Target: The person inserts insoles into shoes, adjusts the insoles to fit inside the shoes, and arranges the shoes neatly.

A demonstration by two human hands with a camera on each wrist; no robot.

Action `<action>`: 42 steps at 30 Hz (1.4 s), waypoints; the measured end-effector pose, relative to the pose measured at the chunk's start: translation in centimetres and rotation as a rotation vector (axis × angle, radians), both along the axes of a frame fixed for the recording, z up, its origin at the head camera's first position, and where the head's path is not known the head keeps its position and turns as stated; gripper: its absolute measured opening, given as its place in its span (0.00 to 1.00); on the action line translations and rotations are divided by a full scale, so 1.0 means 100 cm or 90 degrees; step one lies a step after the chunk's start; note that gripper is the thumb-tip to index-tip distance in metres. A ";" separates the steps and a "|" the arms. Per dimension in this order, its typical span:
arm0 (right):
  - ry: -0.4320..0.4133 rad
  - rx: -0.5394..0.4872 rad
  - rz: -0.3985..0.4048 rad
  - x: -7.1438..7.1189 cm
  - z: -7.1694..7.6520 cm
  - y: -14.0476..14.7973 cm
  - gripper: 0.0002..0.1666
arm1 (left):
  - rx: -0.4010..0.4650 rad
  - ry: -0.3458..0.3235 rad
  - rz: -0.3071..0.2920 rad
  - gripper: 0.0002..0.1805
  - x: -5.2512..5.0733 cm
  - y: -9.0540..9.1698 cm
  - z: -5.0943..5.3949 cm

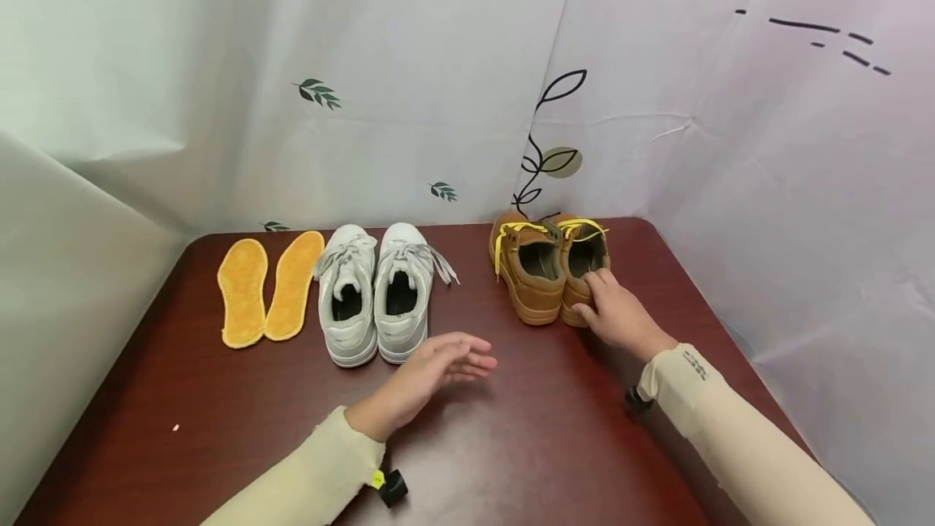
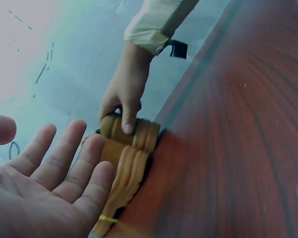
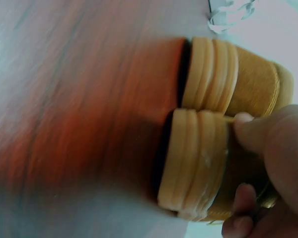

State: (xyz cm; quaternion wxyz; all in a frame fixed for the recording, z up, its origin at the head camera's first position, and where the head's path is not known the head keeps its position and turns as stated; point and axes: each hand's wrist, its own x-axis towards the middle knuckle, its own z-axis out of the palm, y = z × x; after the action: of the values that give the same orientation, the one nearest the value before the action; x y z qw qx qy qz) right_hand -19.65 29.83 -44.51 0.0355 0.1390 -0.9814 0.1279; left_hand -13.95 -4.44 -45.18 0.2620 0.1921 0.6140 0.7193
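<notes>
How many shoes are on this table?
4: left white shoe and right white shoe, side by side near the yellow insoles; left brown shoe and right brown shoe, farther right, the last gripped by the right hand. None appear hidden.

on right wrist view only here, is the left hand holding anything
Observer: No, the left hand is empty, as the left wrist view confirms.
Operator: ok what's farthest left across the top
Observer: In the head view, two yellow insoles lie side by side at the far left of the table.
Operator: and which way do the toes point, i only get heels
Observer: Both brown shoes have their toes pointing away from the head camera.
</notes>
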 end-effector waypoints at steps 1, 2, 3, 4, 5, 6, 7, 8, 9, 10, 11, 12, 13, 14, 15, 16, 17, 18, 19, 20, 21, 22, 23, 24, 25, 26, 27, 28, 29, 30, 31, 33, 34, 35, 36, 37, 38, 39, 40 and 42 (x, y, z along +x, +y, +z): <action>-0.002 0.006 -0.002 0.000 0.002 -0.001 0.27 | 0.001 0.011 0.006 0.24 0.000 -0.004 0.001; -0.006 0.012 -0.007 -0.001 0.004 -0.002 0.28 | 0.002 0.021 0.011 0.24 0.001 -0.009 0.003; -0.010 0.016 -0.011 0.000 0.006 -0.003 0.28 | 0.001 0.032 0.013 0.23 0.001 -0.013 0.004; -0.013 0.021 -0.014 0.000 0.007 -0.003 0.29 | -0.002 0.044 0.017 0.23 0.002 -0.018 0.006; -0.016 0.023 -0.017 0.001 0.008 -0.003 0.29 | -0.007 0.056 0.020 0.23 0.003 -0.023 0.007; -0.019 0.024 -0.020 0.001 0.008 -0.002 0.30 | -0.011 0.072 0.021 0.22 0.004 -0.027 0.008; -0.019 0.022 -0.023 0.001 0.007 -0.002 0.29 | -0.016 0.079 0.023 0.22 0.005 -0.032 0.010; -0.020 0.018 -0.029 0.001 0.007 -0.003 0.28 | -0.021 0.087 0.023 0.22 0.006 -0.037 0.011; -0.020 0.013 -0.036 0.002 0.007 -0.004 0.28 | -0.026 0.096 0.024 0.22 0.006 -0.041 0.011; -0.018 0.007 -0.044 0.002 0.007 -0.005 0.27 | -0.030 0.103 0.029 0.21 0.007 -0.046 0.012; -0.015 -0.001 -0.053 0.002 0.007 -0.007 0.26 | -0.032 0.108 0.033 0.21 0.007 -0.050 0.012; -0.009 -0.012 -0.062 0.003 0.007 -0.009 0.26 | -0.033 0.116 0.037 0.21 0.007 -0.054 0.012; 0.003 -0.022 -0.070 0.004 0.007 -0.012 0.27 | -0.032 0.120 0.042 0.20 0.008 -0.058 0.012; 0.023 -0.028 -0.077 0.005 0.008 -0.016 0.27 | -0.033 0.132 0.047 0.20 0.008 -0.062 0.011; 0.046 -0.035 -0.081 0.007 0.009 -0.020 0.28 | -0.033 0.143 0.052 0.20 0.008 -0.066 0.011; 0.074 -0.041 -0.080 0.009 0.010 -0.025 0.29 | -0.032 0.150 0.056 0.20 0.009 -0.069 0.010; 0.103 -0.050 -0.072 0.010 0.011 -0.029 0.30 | -0.031 0.157 0.058 0.20 0.009 -0.073 0.009; 0.131 -0.058 -0.060 0.012 0.013 -0.035 0.30 | -0.031 0.165 0.061 0.19 0.010 -0.076 0.009; 0.159 -0.065 -0.043 0.014 0.014 -0.040 0.30 | -0.030 0.170 0.065 0.19 0.010 -0.079 0.009; 0.182 -0.070 -0.020 0.015 0.016 -0.046 0.30 | -0.028 0.174 0.070 0.19 0.010 -0.082 0.008; 0.198 -0.073 0.006 0.017 0.018 -0.052 0.30 | -0.023 0.178 0.077 0.19 0.011 -0.084 0.008; 0.206 -0.075 0.033 0.018 0.019 -0.059 0.30 | -0.019 0.183 0.086 0.19 0.011 -0.086 0.008; 0.210 -0.077 0.062 0.019 0.020 -0.066 0.29 | -0.015 0.189 0.098 0.19 0.012 -0.087 0.008; 0.209 -0.077 0.086 0.020 0.022 -0.073 0.28 | -0.009 0.193 0.110 0.19 0.012 -0.089 0.007; 0.208 -0.075 0.108 0.022 0.023 -0.081 0.27 | -0.003 0.196 0.123 0.19 0.012 -0.090 0.007; 0.203 -0.071 0.125 0.022 0.024 -0.088 0.27 | 0.002 0.199 0.136 0.19 0.012 -0.090 0.006; 0.200 -0.068 0.141 0.023 0.024 -0.096 0.26 | 0.006 0.201 0.147 0.19 0.013 -0.091 0.006; 0.194 -0.069 0.155 0.024 0.025 -0.104 0.25 | 0.007 0.200 0.158 0.19 0.013 -0.092 0.005; 0.191 -0.067 0.167 0.024 0.025 -0.111 0.25 | 0.009 0.199 0.166 0.18 0.014 -0.092 0.004; 0.187 -0.067 0.178 0.024 0.026 -0.119 0.25 | 0.010 0.196 0.172 0.18 0.014 -0.093 0.003; 0.185 -0.064 0.190 0.024 0.027 -0.128 0.25 | 0.009 0.195 0.177 0.18 0.015 -0.094 0.003; 0.180 -0.060 0.216 0.023 0.028 -0.145 0.25 | 0.006 0.192 0.189 0.18 0.016 -0.096 0.002; 0.175 -0.060 0.231 0.023 0.029 -0.153 0.25 | 0.003 0.191 0.193 0.18 0.016 -0.097 0.002; 0.172 -0.057 0.246 0.023 0.029 -0.161 0.24 | -0.001 0.188 0.197 0.18 0.017 -0.097 0.001; 0.169 -0.056 0.260 0.023 0.030 -0.169 0.23 | -0.004 0.184 0.198 0.18 0.017 -0.098 0.001; 0.165 -0.055 0.272 0.023 0.029 -0.176 0.23 | -0.007 0.180 0.199 0.18 0.018 -0.098 0.001; 0.163 -0.052 0.283 0.023 0.028 -0.183 0.22 | -0.011 0.176 0.197 0.19 0.018 -0.098 0.000; 0.159 -0.049 0.293 0.023 0.027 -0.190 0.22 | -0.014 0.173 0.195 0.19 0.019 -0.099 0.000; 0.156 -0.046 0.300 0.023 0.027 -0.196 0.22 | -0.016 0.169 0.192 0.19 0.019 -0.099 0.000; 0.147 -0.041 0.311 0.023 0.026 -0.207 0.25 | -0.021 0.164 0.193 0.19 0.020 -0.100 0.000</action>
State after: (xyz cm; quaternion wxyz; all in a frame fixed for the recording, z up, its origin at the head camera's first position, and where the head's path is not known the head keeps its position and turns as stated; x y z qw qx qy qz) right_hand -17.35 9.12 -41.91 0.1198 0.3839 -0.9037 0.1468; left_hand -11.97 -14.43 -45.23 0.0732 0.1839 0.6762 0.7096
